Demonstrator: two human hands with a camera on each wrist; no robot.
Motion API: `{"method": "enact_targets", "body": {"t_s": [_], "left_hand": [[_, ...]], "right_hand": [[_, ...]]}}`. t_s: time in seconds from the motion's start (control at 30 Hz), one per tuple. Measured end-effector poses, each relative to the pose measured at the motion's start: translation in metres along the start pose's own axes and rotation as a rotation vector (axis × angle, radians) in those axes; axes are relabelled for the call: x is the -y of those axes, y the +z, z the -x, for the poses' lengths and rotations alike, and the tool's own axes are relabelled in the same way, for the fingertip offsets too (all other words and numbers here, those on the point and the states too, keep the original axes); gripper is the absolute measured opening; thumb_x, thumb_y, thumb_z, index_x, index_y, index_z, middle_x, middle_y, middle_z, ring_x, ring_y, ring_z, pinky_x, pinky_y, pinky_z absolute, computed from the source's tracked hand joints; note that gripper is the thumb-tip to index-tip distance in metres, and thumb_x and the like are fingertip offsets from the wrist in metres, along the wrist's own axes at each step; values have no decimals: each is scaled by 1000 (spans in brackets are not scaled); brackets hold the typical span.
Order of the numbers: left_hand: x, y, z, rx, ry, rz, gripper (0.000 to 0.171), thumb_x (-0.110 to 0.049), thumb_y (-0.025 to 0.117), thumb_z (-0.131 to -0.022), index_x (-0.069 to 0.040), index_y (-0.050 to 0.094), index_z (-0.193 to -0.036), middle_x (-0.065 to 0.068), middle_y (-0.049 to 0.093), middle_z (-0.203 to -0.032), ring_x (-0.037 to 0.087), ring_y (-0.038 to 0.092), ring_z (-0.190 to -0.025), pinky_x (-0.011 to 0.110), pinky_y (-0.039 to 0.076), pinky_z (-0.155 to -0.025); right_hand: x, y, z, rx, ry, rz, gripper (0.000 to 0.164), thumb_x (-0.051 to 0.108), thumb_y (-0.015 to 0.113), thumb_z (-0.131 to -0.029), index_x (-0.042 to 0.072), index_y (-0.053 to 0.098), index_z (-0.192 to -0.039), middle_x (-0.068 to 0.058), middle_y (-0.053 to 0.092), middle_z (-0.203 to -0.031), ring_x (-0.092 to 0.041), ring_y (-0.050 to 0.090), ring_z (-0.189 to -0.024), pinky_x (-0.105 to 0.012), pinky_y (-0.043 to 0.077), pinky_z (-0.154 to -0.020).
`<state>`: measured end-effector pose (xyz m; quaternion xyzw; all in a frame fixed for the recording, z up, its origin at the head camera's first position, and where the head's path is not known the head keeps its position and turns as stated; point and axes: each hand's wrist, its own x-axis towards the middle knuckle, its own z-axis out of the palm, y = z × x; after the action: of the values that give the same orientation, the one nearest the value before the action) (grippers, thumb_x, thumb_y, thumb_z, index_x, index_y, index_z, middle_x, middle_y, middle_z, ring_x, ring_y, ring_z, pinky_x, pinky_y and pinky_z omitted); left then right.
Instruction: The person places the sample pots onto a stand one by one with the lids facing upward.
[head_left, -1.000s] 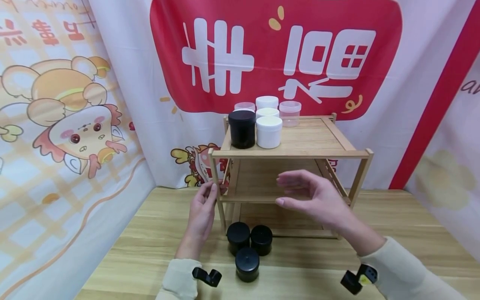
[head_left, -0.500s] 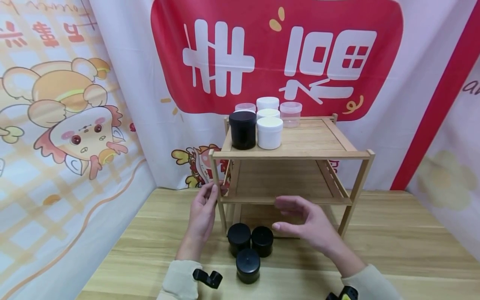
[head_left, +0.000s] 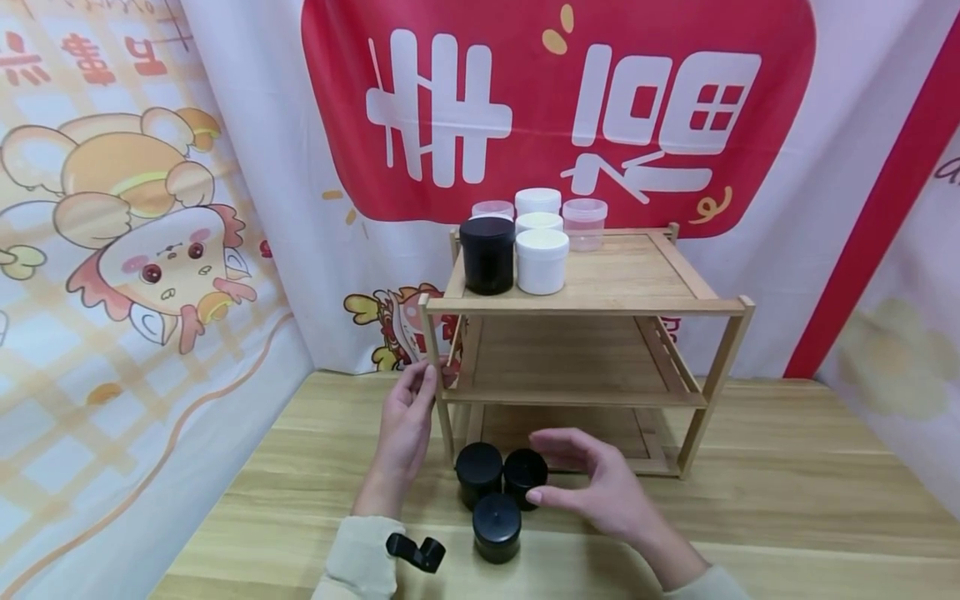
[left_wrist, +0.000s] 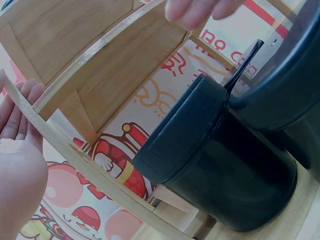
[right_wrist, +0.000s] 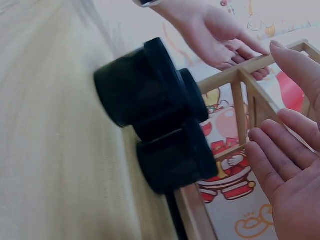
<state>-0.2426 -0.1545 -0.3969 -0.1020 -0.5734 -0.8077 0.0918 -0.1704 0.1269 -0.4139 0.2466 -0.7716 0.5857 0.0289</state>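
Three black lidded jars stand grouped on the table before a wooden shelf rack [head_left: 577, 306]: a left jar [head_left: 478, 468], a right jar [head_left: 523, 472] and a front jar [head_left: 497, 523]. My left hand [head_left: 403, 429] holds the rack's left front post, thumb in front and fingers behind it. Beside the right jar is my right hand [head_left: 603, 487], thumb and fingers spread apart with nothing between them; the thumb tip overlaps that jar's edge in the head view. In the right wrist view the right palm [right_wrist: 300, 200] faces the jars.
On the rack's top shelf, toward the left, stand a larger black jar [head_left: 488, 257], several white jars [head_left: 542, 262] and clear tubs [head_left: 584, 225]. The middle shelf [head_left: 570, 354] lies above a bottom one. A printed cloth [head_left: 247, 83] hangs behind and at the sides.
My right hand has come down from in front of the middle shelf, moving toward the right-hand black jar. The left hand has stayed at the post.
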Motion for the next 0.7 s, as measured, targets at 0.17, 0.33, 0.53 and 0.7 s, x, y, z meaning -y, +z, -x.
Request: {"method": "enact_targets", "body": {"t_s": [0.17, 0.33, 0.53, 0.7], "left_hand": [[1, 0, 0, -7, -13, -6, 24, -27, 57, -113, -12, 62, -132, 18, 55, -152, 15, 63, -130, 23, 44, -120], [1, 0, -1, 3, -18, -21, 39, -29, 57, -113, -3, 57, -142, 15, 57, -149, 15, 63, -131, 25, 45, -119], [0, 1, -1, 0, 3, 4, 41, -25, 56, -114, 3, 53, -143, 17, 58, -149, 14, 63, -129, 23, 45, -119], [1, 0, -1, 0, 11, 7, 30, -24, 56, -114, -6, 60, -137, 12, 59, -147, 13, 62, -128, 22, 46, -117]], "right_hand": [[-6, 6, 3, 17, 28, -42, 59, 17, 94, -84, 8, 68, -136, -18, 72, -138, -33, 71, -124, -30, 58, -108], [-8, 8, 6, 26, 96, -51, 61, 18, 95, -82, 12, 68, -137, -17, 70, -140, -35, 69, -127, -32, 56, -110], [-13, 8, 7, 49, 98, -38, 62, 18, 95, -82, 14, 68, -138, -14, 70, -142, -34, 68, -128, -32, 56, -111], [-18, 10, 8, 72, 96, -20, 64, 22, 95, -82, 17, 67, -140, -12, 70, -143, -32, 68, -128, -30, 54, -112]]}}
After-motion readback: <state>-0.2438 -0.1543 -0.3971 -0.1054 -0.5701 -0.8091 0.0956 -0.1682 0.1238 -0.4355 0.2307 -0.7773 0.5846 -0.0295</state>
